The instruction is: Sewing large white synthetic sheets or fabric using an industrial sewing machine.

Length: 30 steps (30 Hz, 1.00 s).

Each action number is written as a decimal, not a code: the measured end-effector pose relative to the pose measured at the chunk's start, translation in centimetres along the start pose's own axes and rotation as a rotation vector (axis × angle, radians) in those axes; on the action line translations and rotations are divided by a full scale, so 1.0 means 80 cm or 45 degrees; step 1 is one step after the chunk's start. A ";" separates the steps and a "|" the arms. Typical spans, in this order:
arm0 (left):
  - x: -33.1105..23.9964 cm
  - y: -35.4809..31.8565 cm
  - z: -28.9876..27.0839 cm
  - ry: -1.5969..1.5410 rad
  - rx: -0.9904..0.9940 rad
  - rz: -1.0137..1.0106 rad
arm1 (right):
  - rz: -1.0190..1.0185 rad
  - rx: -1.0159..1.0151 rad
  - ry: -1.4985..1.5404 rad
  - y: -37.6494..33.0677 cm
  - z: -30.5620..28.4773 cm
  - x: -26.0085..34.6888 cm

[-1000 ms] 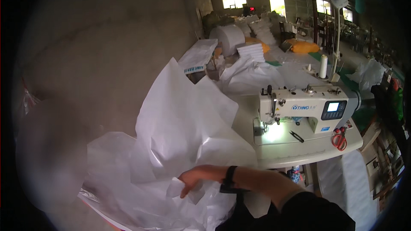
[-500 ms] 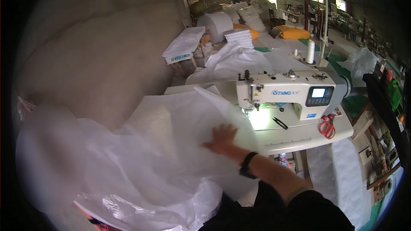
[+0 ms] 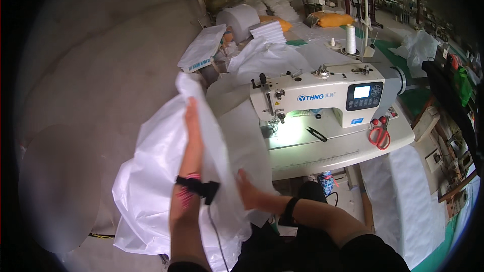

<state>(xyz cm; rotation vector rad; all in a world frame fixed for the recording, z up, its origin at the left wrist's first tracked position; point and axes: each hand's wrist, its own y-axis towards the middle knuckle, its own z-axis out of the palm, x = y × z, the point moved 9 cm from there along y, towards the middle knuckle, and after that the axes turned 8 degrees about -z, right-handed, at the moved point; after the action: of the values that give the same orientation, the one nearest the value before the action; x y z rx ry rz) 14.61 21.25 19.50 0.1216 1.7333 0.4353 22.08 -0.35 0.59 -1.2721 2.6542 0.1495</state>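
Note:
A large white plastic-like sheet (image 3: 151,171) hangs in folds to the left of the sewing machine (image 3: 312,95), its top raised in a peak. My left hand (image 3: 192,121) is upright against this raised part, seen edge-on, with its fingers stretched out along the sheet. Lower and further right, my right hand (image 3: 246,190) touches the sheet near its right side; its fingers are blurred and partly hidden. A strap with a black block circles my left wrist, and a black band is on the right. The machine's lamp lights the needle area.
Black thread snips (image 3: 316,134) and red-handled scissors (image 3: 379,134) lie on the machine bed. A white thread cone (image 3: 350,40) stands behind the machine. More white sheeting (image 3: 269,58) and a large white roll (image 3: 239,22) are further back. A wall (image 3: 111,70) rises at left.
My left arm has come into view, lifting the sheet into an upright fold. My right hand has moved left and down from lying spread on the sheet. The sheet has drawn inward from the left.

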 end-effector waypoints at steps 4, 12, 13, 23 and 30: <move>0.133 -0.040 0.162 0.432 0.443 -0.087 | 0.111 -0.547 1.478 -0.033 0.013 0.016; 0.225 -0.057 0.174 1.613 0.566 -0.099 | 0.950 -0.626 0.965 -0.202 0.058 -0.094; 0.220 -0.056 0.173 1.614 0.566 -0.097 | 0.955 -0.732 0.947 -0.203 0.060 -0.101; 0.182 -0.135 0.136 1.653 0.681 -0.125 | -0.720 0.306 1.015 -0.074 0.221 0.188; 0.152 -0.191 0.129 1.652 0.646 -0.065 | -0.663 0.643 1.424 -0.136 0.167 0.215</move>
<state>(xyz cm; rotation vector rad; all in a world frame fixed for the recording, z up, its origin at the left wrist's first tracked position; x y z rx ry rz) 24.36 13.27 1.34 0.1725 3.0964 -0.0441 21.81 -17.88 -16.27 -2.1463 2.5524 -1.6041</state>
